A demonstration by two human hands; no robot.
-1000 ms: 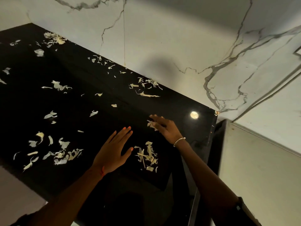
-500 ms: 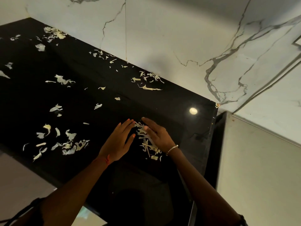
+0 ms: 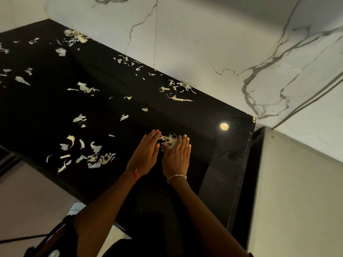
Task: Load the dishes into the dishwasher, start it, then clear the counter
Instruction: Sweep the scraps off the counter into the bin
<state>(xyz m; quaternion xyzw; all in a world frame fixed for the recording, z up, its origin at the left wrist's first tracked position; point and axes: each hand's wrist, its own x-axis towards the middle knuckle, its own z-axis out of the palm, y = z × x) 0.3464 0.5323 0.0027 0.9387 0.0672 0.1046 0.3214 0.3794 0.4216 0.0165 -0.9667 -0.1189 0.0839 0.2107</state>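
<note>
Counter of glossy black stone (image 3: pixel 46 108): spans the view from far left to its right-hand end.

Item, far left and rear: thin pale vegetable-peel scraps (image 3: pixel 83 88), loosely scattered, well apart from both hands. Probably onion or cabbage trimmings, though the dim light leaves that unsure.

Item, left of centre near the front edge: denser cluster of peel scraps (image 3: pixel 92 156), near the left hand but not touching it.

Item: left hand (image 3: pixel 146 154), red thread at the wrist, palm down, fingers straight and together, gripping nothing.

Item: small heap of peel (image 3: pixel 169 141), lying on the counter between the two hands and touching the inner fingers of each.

Item: right hand (image 3: pixel 177 156), beaded silver bracelet at the wrist, likewise flat and extended, holding nothing.

Item, right: round light reflection (image 3: pixel 224 126) on bare stone, then white grey-veined marble wall (image 3: pixel 204 43) behind.

Step in hand, as judged: clearing the counter by herding scraps into one heap. To do it well:
- Press both palms low and flat against the stone.
- Close the gap evenly so no shreds slip under the fingers.
- Cup the heap from both sides before lifting.
- Sweep the left cluster next.
</note>
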